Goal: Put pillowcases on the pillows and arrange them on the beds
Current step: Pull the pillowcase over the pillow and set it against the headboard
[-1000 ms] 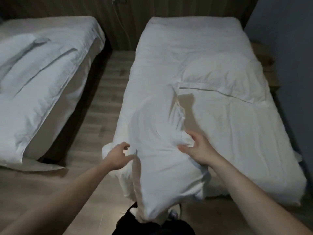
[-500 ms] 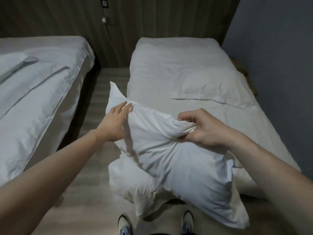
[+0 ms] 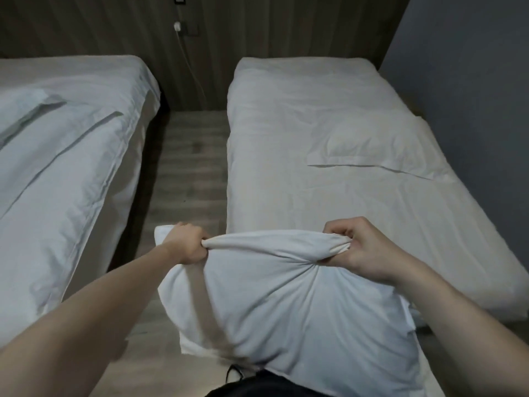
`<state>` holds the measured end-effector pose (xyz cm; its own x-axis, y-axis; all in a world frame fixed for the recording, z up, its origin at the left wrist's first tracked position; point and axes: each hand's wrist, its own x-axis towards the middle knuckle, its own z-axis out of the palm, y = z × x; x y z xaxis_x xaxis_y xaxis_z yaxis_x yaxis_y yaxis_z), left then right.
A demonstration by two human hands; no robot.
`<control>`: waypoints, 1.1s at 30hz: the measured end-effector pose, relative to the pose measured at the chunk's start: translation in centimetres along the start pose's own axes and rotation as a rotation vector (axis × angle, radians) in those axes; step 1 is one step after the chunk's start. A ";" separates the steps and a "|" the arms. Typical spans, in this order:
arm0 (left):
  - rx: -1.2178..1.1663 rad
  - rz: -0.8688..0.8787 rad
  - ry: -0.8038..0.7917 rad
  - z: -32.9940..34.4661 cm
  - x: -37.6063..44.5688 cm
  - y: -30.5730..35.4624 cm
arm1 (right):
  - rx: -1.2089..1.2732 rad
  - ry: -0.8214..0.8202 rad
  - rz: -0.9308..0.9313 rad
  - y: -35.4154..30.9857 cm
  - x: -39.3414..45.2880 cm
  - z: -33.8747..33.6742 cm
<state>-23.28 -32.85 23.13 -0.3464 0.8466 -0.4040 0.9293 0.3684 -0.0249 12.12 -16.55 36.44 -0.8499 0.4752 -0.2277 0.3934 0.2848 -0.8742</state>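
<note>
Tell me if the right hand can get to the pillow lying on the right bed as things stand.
Probably not right away. The right hand is clenched on the pillowcase held up in front, as is the left hand. The pillow on the bed lies farther up the mattress with nothing between, but the hand must let go first.

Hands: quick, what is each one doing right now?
Left hand: closed, gripping a bunched top corner of the white fabric pillowcase.
Right hand: closed, gripping the other bunched top corner of it.

- Bare left hand (image 3: 187, 243) and bare right hand (image 3: 361, 247), forearms uncovered, no sleeves visible.
- Dark black garment (image 3: 257, 388) at the bottom edge.
</note>
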 end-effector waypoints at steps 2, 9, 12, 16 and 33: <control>-0.160 -0.086 0.047 0.3 -0.3 -2.5 | -0.007 -0.002 0.012 0.6 2.2 -0.2; -0.439 -0.123 0.041 -3.0 0.0 -9.5 | -0.347 0.120 0.041 3.5 9.6 -0.4; -0.506 -0.135 0.106 -5.3 1.2 -11.8 | -0.410 0.205 0.038 3.7 13.0 0.2; -0.564 -0.182 0.164 -8.1 4.0 -16.2 | -0.452 0.278 0.050 2.7 18.1 1.4; -0.701 0.038 0.184 -16.0 16.2 -39.0 | -0.395 0.525 0.259 -4.7 37.9 13.6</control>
<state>-67.19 -27.40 32.20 -0.3885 0.8921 -0.2310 0.6619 0.4445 0.6036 -26.76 -11.22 26.11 -0.4696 0.8790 -0.0828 0.7423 0.3423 -0.5760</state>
